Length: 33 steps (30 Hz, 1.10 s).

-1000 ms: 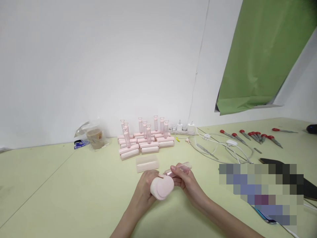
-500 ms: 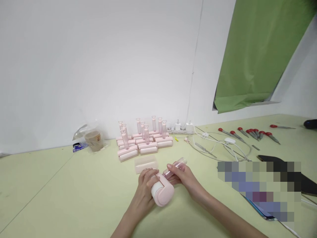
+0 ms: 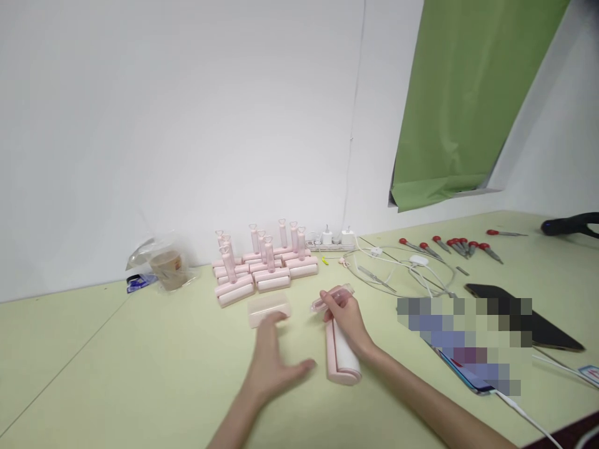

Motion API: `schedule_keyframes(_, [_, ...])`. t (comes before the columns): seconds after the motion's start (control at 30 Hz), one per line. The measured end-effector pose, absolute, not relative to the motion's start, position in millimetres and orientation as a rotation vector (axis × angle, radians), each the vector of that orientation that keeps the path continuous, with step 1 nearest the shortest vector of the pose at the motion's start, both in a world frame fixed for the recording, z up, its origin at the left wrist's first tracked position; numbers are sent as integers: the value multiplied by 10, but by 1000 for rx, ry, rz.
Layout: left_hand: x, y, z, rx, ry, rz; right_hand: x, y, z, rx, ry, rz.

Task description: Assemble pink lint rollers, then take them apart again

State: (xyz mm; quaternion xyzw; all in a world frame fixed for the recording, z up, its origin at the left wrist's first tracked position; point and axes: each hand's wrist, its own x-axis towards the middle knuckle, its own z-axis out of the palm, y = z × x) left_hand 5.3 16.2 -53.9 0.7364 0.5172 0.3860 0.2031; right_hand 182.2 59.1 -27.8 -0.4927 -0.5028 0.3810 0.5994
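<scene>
My right hand [image 3: 345, 319] is closed round the clear pink handle of a pink lint roller [image 3: 343, 352], whose white roll rests on the pale green table [image 3: 140, 368] just below the hand. My left hand [image 3: 274, 362] is open, fingers stretched toward a translucent plastic cover [image 3: 268, 308] lying on the table; the fingertips are at its near edge, and I cannot tell whether they touch it.
Several finished pink rollers [image 3: 262, 265] stand in rows by the wall. A bagged paper cup [image 3: 165, 268] sits at the left. Chargers and white cables [image 3: 402, 268], red-handled screwdrivers [image 3: 449, 248] and a dark phone [image 3: 524, 315] lie to the right.
My left hand let go of the roller's head and moved left toward the plastic cover. The right hand turned the roller and set its roll down on the table. The view shifted right.
</scene>
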Motion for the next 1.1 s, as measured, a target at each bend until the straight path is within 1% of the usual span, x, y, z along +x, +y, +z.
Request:
schedule_keyframes(0.07, [338,19,-533,2000,1454,850,1759,596,-341,-1122,-1088,900])
schedule_keyframes(0.13, [513,-54,-541,2011,1478,718,1711,589,-380,-1089,-1038,927])
schedule_keyframes(0.2, [546,-58,-550,2000,1474,679,1702,577,-379,-1035,-1033,958])
schedule_keyframes(0.3, [428,3,-565,1869,1391,713,1795,577,-290,-924,-1070,980])
schedule_keyframes(0.37, [347,44,-582,1772,1308,742,1893,618,-191,-889,-1241,907])
schedule_keyframes(0.5, [307,78,-612,1671,1221,778,1895,848,6,-1006,-2108,515])
schedule_keyframes(0.57, [287,76,-596,1659,1186,770,1739,1016,66,-1014,-2376,458])
schedule_keyframes(0.7, [83,84,-440,1668,1108,689,1397,1301,66,-1027,-2560,500])
schedule_keyframes(0.83, [-293,145,-173,1555,944,573,1455,1270,-20,-1129,-2599,513])
schedule_keyframes(0.9, [-465,170,-52,1487,863,620,1606,1096,-60,-1159,-2583,514])
schedule_keyframes(1.0, [-592,185,58,1451,872,926,1821,738,-127,-1168,-2564,530])
schedule_keyframes(1.1, [-535,188,68,1439,899,1193,1963,459,-214,-1145,-2492,672])
